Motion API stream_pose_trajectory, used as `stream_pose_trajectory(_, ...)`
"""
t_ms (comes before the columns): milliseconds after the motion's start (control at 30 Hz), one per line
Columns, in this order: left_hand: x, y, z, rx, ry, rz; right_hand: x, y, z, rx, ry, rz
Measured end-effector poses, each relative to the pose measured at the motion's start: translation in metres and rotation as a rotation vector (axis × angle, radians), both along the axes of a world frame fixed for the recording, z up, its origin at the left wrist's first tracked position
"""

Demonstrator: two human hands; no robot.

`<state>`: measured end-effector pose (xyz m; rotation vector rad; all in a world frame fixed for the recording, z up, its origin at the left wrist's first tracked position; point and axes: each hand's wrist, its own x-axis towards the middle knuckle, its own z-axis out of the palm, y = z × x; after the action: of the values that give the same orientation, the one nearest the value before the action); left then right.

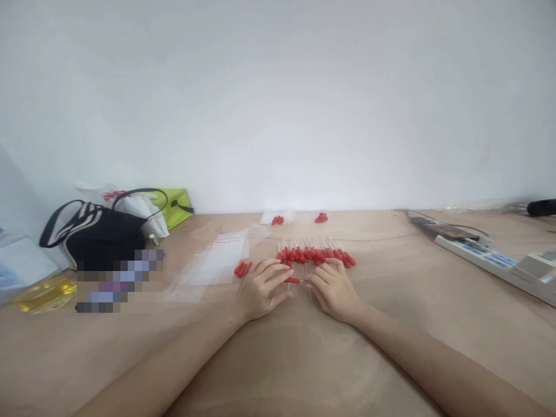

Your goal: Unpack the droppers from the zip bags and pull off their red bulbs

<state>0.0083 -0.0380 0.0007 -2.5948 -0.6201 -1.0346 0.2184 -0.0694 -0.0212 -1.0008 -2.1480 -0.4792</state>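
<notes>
Low over the table, my left hand (264,285) is closed on the red rubber bulb (292,280) of a dropper lying sideways. My right hand (332,286) pinches the clear, thin tube end of the same dropper, its tip hidden by my fingers. Just beyond both hands lies a row of droppers (313,253) with red bulbs toward me and clear tubes toward the wall. A few loose red bulbs (240,269) rest by my left hand, partly covered by it. Some clear tubes lie beneath and between my hands, too faint to make out fully.
Clear plastic bags (217,260) are spread left of my hands. Two small groups of red bulbs (321,218) lie near the wall. At left are a black bag (104,231) and a bottle of yellow liquid (46,295); at right, a power strip (490,260) and a phone (447,229).
</notes>
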Motion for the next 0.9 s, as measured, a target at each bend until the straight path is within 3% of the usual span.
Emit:
stream_pose_trajectory(300,0.009,-0.002,-0.007,-0.104,-0.037,-0.022,-0.002,-0.002,0.000,0.051,-0.095,0.066)
stream_pose_trajectory(800,0.004,-0.006,-0.005,-0.103,-0.021,-0.086,0.001,-0.011,0.003,0.068,-0.015,0.099)
stream_pose_trajectory(900,-0.005,-0.004,-0.005,-0.115,-0.053,-0.035,0.008,-0.013,0.003,0.037,0.042,0.068)
